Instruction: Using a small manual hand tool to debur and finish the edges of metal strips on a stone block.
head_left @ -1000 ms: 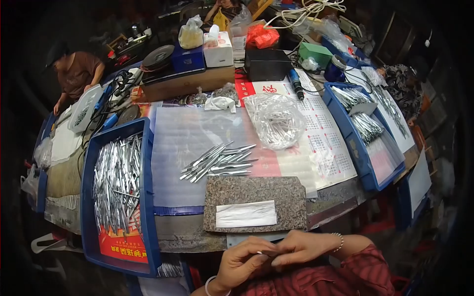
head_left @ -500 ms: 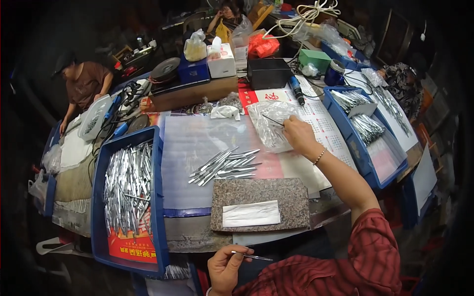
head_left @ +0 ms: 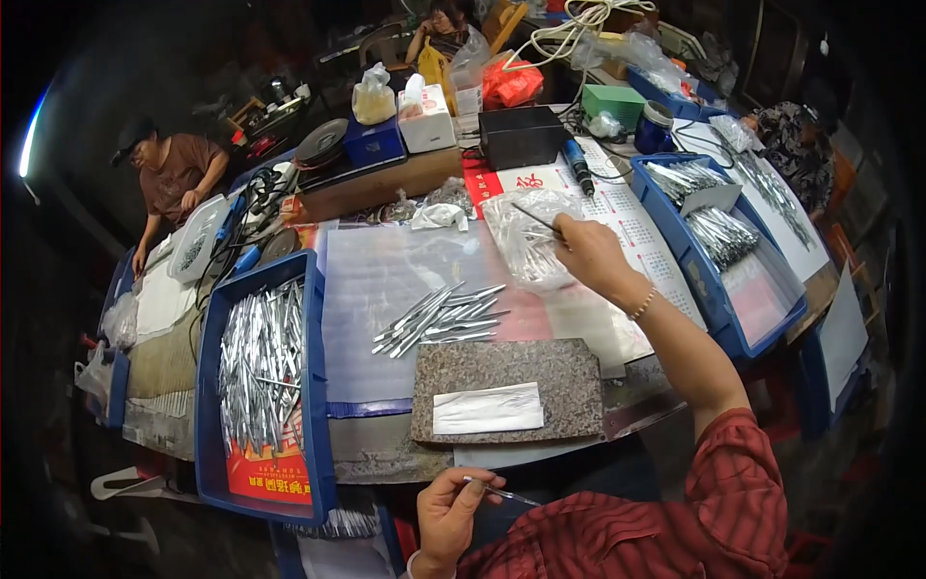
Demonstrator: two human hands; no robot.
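My right hand [head_left: 600,259] is closed round a thin dark stick [head_left: 534,216]. The stick's far end lies over a clear plastic bag [head_left: 529,253] with pale contents I cannot make out. Low at the front, before the table's edge, my left hand [head_left: 451,516] pinches a slim shiny rod [head_left: 513,498] between thumb and fingers. A loose pile of slim silver metal rods [head_left: 436,317] lies on the plastic-covered mat. Behind my left hand, a folded white tissue [head_left: 488,408] rests on a speckled stone slab [head_left: 569,386].
At left stands a blue tray [head_left: 320,405] full of silver rods; another blue tray [head_left: 786,333] with bundled rods is at right. A blue rotary hand tool [head_left: 578,166] lies beyond the bag, near a black box [head_left: 522,137]. People sit at the left, far side and right.
The view has shifted slightly. My right hand, still holding the dark stick, stays over the bag, and the stick points more upward. My left hand has risen slightly with its rod.
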